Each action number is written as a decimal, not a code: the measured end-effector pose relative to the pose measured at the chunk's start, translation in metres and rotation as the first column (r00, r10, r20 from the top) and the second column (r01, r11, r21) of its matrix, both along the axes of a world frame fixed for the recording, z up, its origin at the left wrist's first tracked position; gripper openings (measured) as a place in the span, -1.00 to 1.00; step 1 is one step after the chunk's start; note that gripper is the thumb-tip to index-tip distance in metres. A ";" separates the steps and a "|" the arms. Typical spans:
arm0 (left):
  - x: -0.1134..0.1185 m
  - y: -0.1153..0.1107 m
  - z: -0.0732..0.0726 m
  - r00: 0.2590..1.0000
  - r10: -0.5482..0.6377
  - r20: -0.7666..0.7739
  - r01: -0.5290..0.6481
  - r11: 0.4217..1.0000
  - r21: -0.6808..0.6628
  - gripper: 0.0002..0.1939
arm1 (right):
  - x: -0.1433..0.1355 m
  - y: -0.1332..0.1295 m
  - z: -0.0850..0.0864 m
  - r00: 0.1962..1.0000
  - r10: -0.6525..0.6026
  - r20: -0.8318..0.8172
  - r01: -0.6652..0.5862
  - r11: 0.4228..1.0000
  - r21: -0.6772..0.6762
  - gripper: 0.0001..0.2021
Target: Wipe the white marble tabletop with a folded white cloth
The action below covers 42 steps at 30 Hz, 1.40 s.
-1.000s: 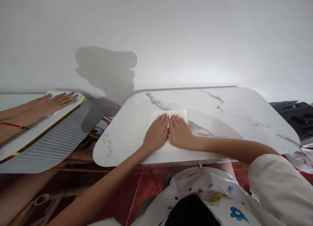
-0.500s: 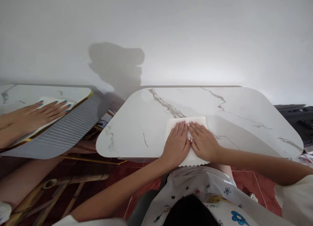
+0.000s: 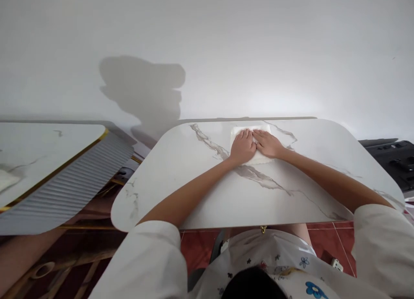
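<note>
A white cloth [image 3: 261, 159] lies flat on the marbled white tabletop [image 3: 200, 204], near its far edge. My left hand [image 3: 242, 147] rests palm down on the left part of the cloth, its fingers stretched forward. Beside it, my right hand [image 3: 268, 143] lies flat on the right part, with its fingers pointing up and to the left. The two hands touch or nearly touch at the thumbs. Both forearms reach across the tabletop from the near side.
At the left stands another marbled table [image 3: 48, 146] with a gold edge and a ribbed grey side; a white cloth [image 3: 7, 179] lies on it. A pale wall [image 3: 246, 53] rises behind. Black equipment [image 3: 396, 161] is at the right, and a bamboo frame [image 3: 45, 269] at lower left.
Both my hands and the cloth under them have moved forward, from the near edge to near the far edge. The other person's hand has left the view at the left.
</note>
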<state>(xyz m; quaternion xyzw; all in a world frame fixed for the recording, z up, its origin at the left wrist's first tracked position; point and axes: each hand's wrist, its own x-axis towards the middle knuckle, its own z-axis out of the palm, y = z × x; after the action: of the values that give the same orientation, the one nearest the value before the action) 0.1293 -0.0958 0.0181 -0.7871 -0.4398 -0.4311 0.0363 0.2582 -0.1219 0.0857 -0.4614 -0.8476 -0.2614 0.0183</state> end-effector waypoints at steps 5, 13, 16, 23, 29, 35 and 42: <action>-0.004 0.057 0.014 1.000 -0.011 -0.019 0.012 1.000 0.020 -0.46 | -0.006 0.054 0.013 1.000 -0.007 0.009 0.007 1.000 0.021 -0.48; 0.008 0.085 0.043 1.000 0.000 -0.019 0.001 0.998 0.059 -0.62 | 0.002 0.091 0.029 0.995 -0.067 -0.077 0.072 0.996 0.059 -0.53; 0.018 0.083 0.049 1.000 -0.019 -0.022 0.020 0.998 0.061 -0.63 | 0.010 0.086 0.031 0.990 -0.092 -0.103 0.101 0.992 0.079 -0.53; 0.038 0.072 0.044 0.991 -0.116 -0.060 0.121 0.989 0.083 -0.49 | 0.026 0.052 0.023 0.972 -0.192 -0.133 0.209 0.969 0.134 -0.49; 0.031 0.039 0.027 0.968 -0.201 -0.153 0.218 0.971 0.103 -0.45 | 0.022 0.002 0.005 0.960 -0.237 -0.152 0.255 0.959 0.120 -0.46; 0.002 -0.020 -0.003 0.966 -0.208 -0.156 0.223 0.972 0.081 -0.44 | -0.003 -0.055 -0.027 0.969 -0.210 -0.131 0.228 0.962 0.149 -0.47; -0.043 -0.107 -0.046 0.981 -0.122 -0.152 0.122 0.992 -0.008 -0.43 | -0.044 -0.127 -0.065 0.991 -0.105 -0.086 0.114 0.987 0.115 -0.46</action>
<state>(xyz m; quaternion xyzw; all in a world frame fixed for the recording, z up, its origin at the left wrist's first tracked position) 0.0858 -0.2025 -0.0280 -0.8431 -0.3864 -0.3715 0.0435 0.2144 -0.2492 0.0209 -0.5154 -0.8025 -0.2936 0.0651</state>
